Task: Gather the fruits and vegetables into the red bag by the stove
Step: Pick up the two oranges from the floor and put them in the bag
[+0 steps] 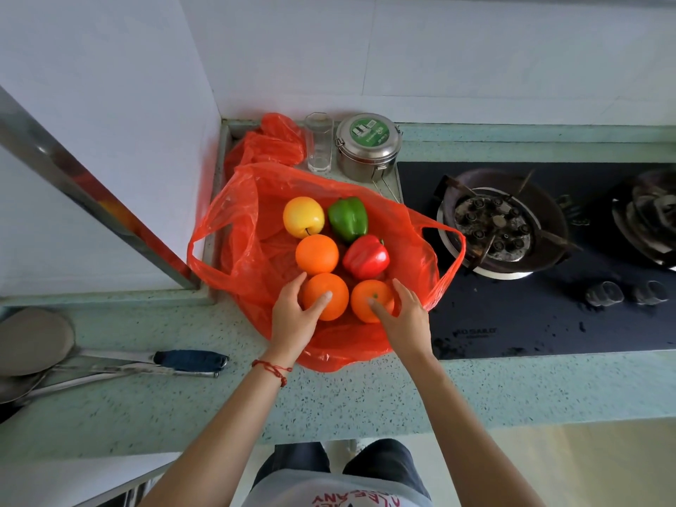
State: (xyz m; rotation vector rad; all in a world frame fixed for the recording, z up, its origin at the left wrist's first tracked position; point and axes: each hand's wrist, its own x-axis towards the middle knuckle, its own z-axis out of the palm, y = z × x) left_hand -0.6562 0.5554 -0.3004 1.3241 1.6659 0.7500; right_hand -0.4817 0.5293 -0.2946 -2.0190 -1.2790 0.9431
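The left hand (292, 320) clamps its fingers on the left orange (329, 287), the right hand (408, 320) on the right orange (362, 309), at six o'clock in the red bag (347, 351), likely nestling them in.

Left arm: bare, reaching forward from lower left. I log a red cord (272, 368) on the wrist.
Left hand (292, 318): thumb and fingers (301, 279) curled round the near-left orange (338, 305).
Right arm: bare, reaching forward from lower right.
Right hand (408, 316): thumb laid on the near-right orange (360, 305), fingers (399, 286) wrapped round its right side.
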